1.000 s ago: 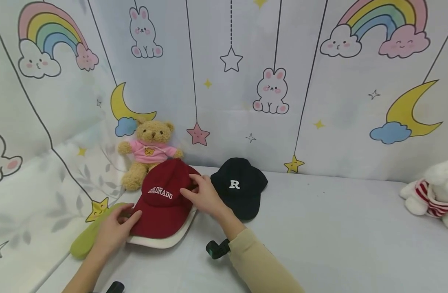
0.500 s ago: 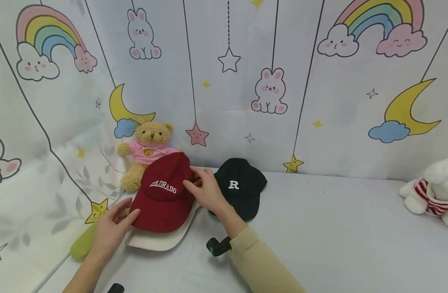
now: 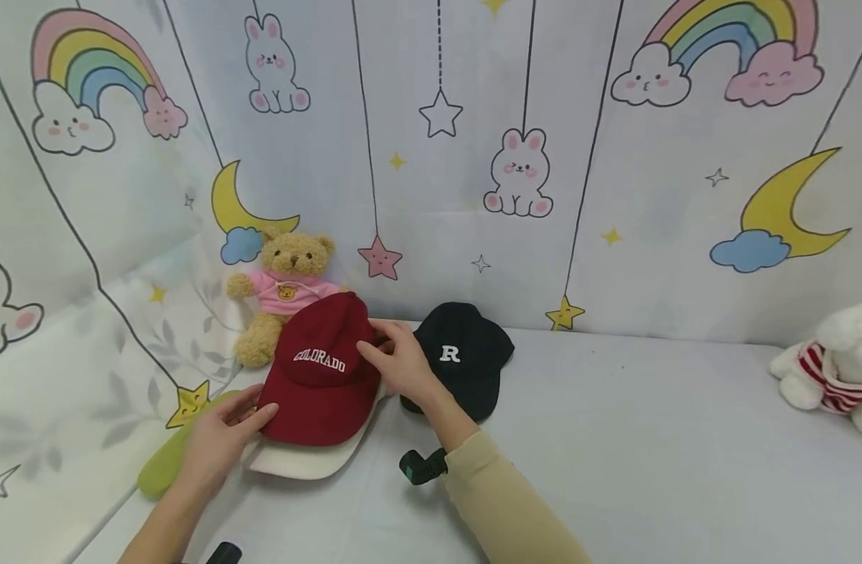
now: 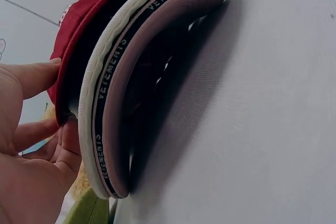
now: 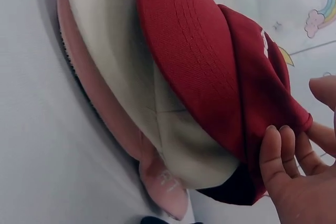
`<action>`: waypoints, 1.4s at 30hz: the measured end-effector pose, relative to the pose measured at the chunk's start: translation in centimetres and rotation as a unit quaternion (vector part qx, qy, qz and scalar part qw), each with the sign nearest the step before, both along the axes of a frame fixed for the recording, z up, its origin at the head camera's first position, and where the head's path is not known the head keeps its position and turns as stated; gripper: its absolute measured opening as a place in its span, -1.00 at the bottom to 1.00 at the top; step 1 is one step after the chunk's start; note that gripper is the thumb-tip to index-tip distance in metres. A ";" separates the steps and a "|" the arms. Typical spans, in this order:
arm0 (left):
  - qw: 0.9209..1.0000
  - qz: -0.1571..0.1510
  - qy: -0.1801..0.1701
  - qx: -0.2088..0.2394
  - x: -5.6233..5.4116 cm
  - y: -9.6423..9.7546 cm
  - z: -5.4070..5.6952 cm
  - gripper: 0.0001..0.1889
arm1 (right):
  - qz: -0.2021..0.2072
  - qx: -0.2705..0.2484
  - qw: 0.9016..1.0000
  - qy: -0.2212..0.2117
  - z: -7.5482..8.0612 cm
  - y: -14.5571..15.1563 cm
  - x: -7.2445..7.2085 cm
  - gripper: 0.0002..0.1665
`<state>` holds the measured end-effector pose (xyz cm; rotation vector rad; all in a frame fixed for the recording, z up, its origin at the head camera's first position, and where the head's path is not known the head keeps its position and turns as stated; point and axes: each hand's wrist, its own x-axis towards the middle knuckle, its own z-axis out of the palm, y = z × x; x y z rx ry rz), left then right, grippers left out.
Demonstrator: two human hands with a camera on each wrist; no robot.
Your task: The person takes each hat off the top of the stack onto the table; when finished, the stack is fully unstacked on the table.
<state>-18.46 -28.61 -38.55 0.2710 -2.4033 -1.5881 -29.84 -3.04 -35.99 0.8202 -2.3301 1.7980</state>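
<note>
A red baseball cap (image 3: 321, 415) marked COLORADO sits tilted on top of a stack in the head view. Its brim's left edge is pinched by my left hand (image 3: 215, 439), thumb on top and fingers beneath. On the other side, my right hand (image 3: 406, 364) grips the lower edge of the crown. Below the red cap is a cream cap (image 5: 110, 35), its brim poking out in front. A pink cap (image 5: 86, 72) with a dark lettered band along its brim lies lowest, seen in the wrist views. Between red and cream brims a gap shows in the left wrist view.
Right of the stack lies a black cap (image 3: 466, 384) with a white R. A teddy bear (image 3: 262, 329) in pink sits behind the stack. Left of it is a green rounded object (image 3: 159, 474). A white plush toy (image 3: 843, 360) sits far right, before a printed curtain (image 3: 650, 172).
Both hands have raised the red cap and shifted it slightly back and right over the cream cap, so more of the cream brim shows. In the last half second it moved a little right.
</note>
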 end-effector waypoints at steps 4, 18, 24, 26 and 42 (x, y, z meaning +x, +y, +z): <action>1.000 0.002 -0.007 -0.003 -0.5 0.2 0.3 -0.26 | 0.015 -0.012 1.000 -0.015 0.0 0.3 -0.4 -0.43; 1.000 -0.024 -0.003 -0.001 -3.7 2.1 2.4 -0.24 | 0.026 -0.035 0.999 -0.032 2.1 2.7 -2.4 -0.38; 0.996 -0.058 0.042 0.045 -4.6 3.5 3.7 -0.30 | 0.018 -0.040 0.999 -0.017 4.0 4.3 -3.1 -0.40; 0.994 -0.067 0.059 0.061 -4.8 4.2 4.0 -0.34 | 0.017 -0.042 0.999 -0.012 4.5 5.0 -3.2 -0.41; 0.984 -0.116 0.108 0.076 -5.7 11.9 4.6 -0.42 | -0.020 -0.011 1.000 0.016 7.5 13.1 -2.0 -0.40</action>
